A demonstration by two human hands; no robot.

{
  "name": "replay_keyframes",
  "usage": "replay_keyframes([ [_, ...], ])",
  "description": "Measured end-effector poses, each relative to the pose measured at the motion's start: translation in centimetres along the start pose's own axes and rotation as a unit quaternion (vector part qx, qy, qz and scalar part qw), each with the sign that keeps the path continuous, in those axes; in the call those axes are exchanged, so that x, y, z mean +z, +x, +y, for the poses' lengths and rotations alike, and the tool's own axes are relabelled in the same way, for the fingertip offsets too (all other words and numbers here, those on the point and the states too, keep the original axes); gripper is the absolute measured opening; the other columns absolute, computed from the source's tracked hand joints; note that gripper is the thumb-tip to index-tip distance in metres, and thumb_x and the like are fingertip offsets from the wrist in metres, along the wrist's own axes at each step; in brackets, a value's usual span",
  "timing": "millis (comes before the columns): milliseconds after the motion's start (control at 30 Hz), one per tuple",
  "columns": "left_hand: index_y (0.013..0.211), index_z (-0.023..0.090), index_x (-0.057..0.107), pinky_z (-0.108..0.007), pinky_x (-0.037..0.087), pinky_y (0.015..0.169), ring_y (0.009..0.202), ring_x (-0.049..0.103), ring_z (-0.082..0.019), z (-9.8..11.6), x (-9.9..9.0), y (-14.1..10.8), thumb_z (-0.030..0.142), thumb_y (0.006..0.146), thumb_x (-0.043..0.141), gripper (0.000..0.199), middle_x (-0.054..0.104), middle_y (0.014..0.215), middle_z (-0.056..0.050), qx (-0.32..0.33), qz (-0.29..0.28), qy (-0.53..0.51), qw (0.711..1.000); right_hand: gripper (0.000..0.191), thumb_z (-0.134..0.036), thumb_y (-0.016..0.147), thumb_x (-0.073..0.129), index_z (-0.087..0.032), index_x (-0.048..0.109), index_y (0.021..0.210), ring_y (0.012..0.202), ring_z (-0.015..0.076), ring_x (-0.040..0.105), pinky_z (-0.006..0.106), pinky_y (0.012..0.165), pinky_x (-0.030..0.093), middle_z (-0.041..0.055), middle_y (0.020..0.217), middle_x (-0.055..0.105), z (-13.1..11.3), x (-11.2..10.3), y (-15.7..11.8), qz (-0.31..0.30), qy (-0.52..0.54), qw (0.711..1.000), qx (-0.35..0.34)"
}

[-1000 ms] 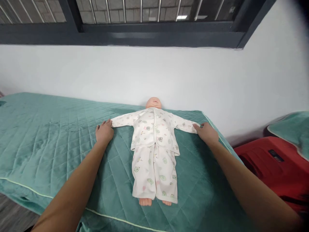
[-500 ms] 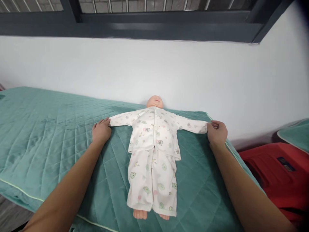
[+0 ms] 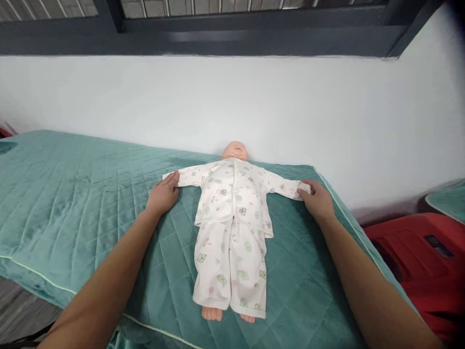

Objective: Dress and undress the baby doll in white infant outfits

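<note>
A baby doll (image 3: 235, 151) lies on its back on the green quilted bed cover (image 3: 98, 194), its head toward the wall. It wears a white printed pajama top (image 3: 225, 194) and matching pants (image 3: 229, 271), with bare feet showing below the hems. The top is fastened at the front and both sleeves are spread out sideways. My left hand (image 3: 165, 194) rests with its fingers laid flat across the sleeve end on the left. On the other side, my right hand (image 3: 317, 198) pinches the sleeve's cuff between thumb and fingers. No doll hands show past the cuffs.
Behind the bed rises a white wall (image 3: 232, 102), with a dark window frame (image 3: 247, 39) and bars above. A red plastic object (image 3: 417, 261) stands beyond the bed's right edge. Grey floor (image 3: 22, 305) shows at the lower left.
Both hands have moved inward along the sleeves. My left hand now lies over the sleeve end instead of at its tip, and my right thumb has come over the cuff.
</note>
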State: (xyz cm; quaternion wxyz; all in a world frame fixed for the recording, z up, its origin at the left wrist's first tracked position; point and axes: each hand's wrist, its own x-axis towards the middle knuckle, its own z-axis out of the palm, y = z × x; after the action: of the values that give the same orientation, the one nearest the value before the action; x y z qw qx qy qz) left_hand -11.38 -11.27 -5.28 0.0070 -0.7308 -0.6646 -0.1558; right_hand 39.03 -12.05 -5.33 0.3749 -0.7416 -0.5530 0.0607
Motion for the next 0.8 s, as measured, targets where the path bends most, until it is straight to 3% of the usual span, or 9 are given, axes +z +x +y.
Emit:
replay_keyframes([
  [233,0.156,0.023,0.030,-0.042,0.034,0.118,0.143,0.040,-0.024,0.1,-0.2,0.0,0.025,0.091,0.034,0.065,0.030,0.162,0.001,-0.014,-0.011,0.018,1.000,0.044,-0.032,0.080,0.058,-0.019,0.068,0.120,0.102,0.0270,0.063,0.043,0.096,0.048,0.0105,0.116,0.069,-0.1,0.0,0.1,-0.013,-0.018,1.000,-0.017],
  [567,0.157,0.021,0.028,-0.047,0.031,0.119,0.147,0.035,-0.024,-0.5,0.3,0.7,0.024,0.095,0.028,0.061,0.026,0.163,-0.003,-0.016,-0.032,0.010,0.999,0.043,-0.034,0.079,0.057,-0.020,0.068,0.118,0.094,0.0254,0.063,0.042,0.092,0.049,0.0101,0.108,0.070,-0.1,0.0,-0.6,0.003,-0.032,0.999,0.003],
  [800,0.155,0.022,0.033,-0.052,0.034,0.116,0.148,0.032,-0.027,-0.8,0.7,0.9,0.022,0.096,0.029,0.059,0.028,0.162,-0.003,-0.012,-0.002,-0.012,1.000,0.045,-0.033,0.077,0.058,-0.020,0.067,0.119,0.093,0.0253,0.063,0.042,0.092,0.049,0.0094,0.107,0.069,-0.6,-0.2,-1.1,0.002,-0.026,0.999,0.018],
])
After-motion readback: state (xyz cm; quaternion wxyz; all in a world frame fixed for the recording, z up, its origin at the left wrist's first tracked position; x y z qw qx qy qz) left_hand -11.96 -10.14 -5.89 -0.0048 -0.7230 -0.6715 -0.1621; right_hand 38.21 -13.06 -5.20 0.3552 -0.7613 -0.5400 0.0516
